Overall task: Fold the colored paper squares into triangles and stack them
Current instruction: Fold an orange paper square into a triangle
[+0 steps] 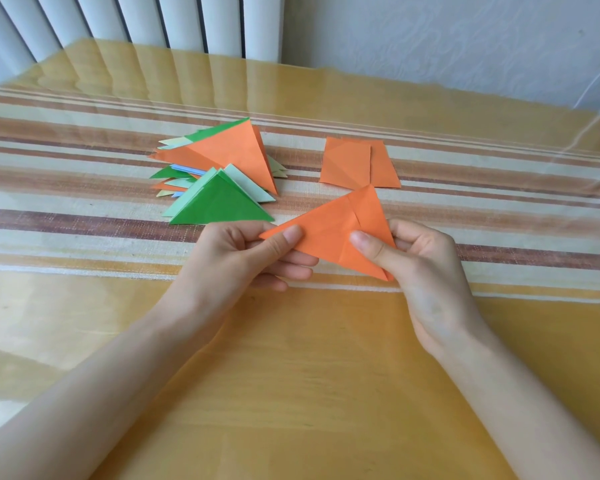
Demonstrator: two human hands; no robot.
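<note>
Both the left hand [243,252] and right hand [420,258] pinch the folded orange triangle [329,237]; next, likely stacking it on the triangle pile [222,168] just beyond.

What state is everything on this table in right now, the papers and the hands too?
Orange paper, folded into a triangle, held above the table by both hands.
Left hand, pinches its left corner.
Right hand, pinches its right side.
Pile of triangles, folded, loosely stacked, orange on top.
Green triangle, folded, lying at the pile's front.
Orange squares, unfolded, creased, overlapping, flat on the table.
</note>
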